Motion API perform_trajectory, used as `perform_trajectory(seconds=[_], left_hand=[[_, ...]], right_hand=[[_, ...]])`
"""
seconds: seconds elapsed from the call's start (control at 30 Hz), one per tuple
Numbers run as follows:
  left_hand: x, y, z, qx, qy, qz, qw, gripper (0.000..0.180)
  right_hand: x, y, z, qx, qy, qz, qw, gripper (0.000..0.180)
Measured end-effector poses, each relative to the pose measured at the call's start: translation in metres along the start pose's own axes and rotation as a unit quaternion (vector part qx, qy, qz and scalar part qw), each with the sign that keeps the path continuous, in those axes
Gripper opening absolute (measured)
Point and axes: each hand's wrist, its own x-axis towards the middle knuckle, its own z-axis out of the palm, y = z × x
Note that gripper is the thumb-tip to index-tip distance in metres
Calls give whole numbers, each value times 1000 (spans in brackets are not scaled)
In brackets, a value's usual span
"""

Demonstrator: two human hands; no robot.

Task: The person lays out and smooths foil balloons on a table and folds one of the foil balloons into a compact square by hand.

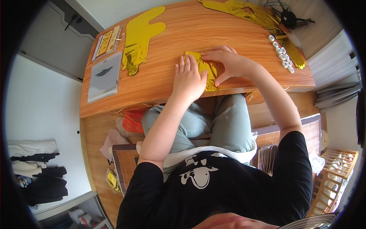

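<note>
A small folded sheet of shiny gold foil (pixel 211 74), perhaps a foil balloon, lies near the front edge of the wooden table. Pressed flat over its left side is my left hand (pixel 189 81), fingers stretched out. My right hand (pixel 228 63) arches over the right part of the foil; its fingertips touch the top and its thumb rests by the lower right edge, spread apart. Farther left lies a flat gold foil balloon (pixel 139 38). At the far right of the table, more crumpled gold foil (pixel 244 13) is piled up.
Several small white rolls (pixel 283 57) sit at the table's right. On the left are a clear plastic folder (pixel 105 82) and a box with yellow packets (pixel 106 44). A black round-based stand (pixel 288 18) with cables stands at the back right.
</note>
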Motion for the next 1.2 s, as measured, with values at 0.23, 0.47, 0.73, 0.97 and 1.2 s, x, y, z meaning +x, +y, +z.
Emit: perform_trajectory(seconds=[0.23, 0.47, 0.73, 0.97, 1.2], left_hand=[[28, -39, -54, -267, -102, 10, 958, 78], [44, -60, -30, 17, -90, 372, 924, 70], [46, -61, -25, 48, -91, 378, 920, 60], [46, -64, -23, 38, -84, 378, 921, 56], [44, -61, -22, 36, -74, 372, 924, 58]], right_hand=[[15, 17, -9, 1, -61, -54, 997, 107], [12, 19, -13, -22, -87, -60, 994, 103], [-21, 30, 3, 7, 45, -54, 998, 105], [-53, 2, 3, 13, 74, -95, 993, 59], [-53, -3, 10, -16, 111, -164, 980, 30]])
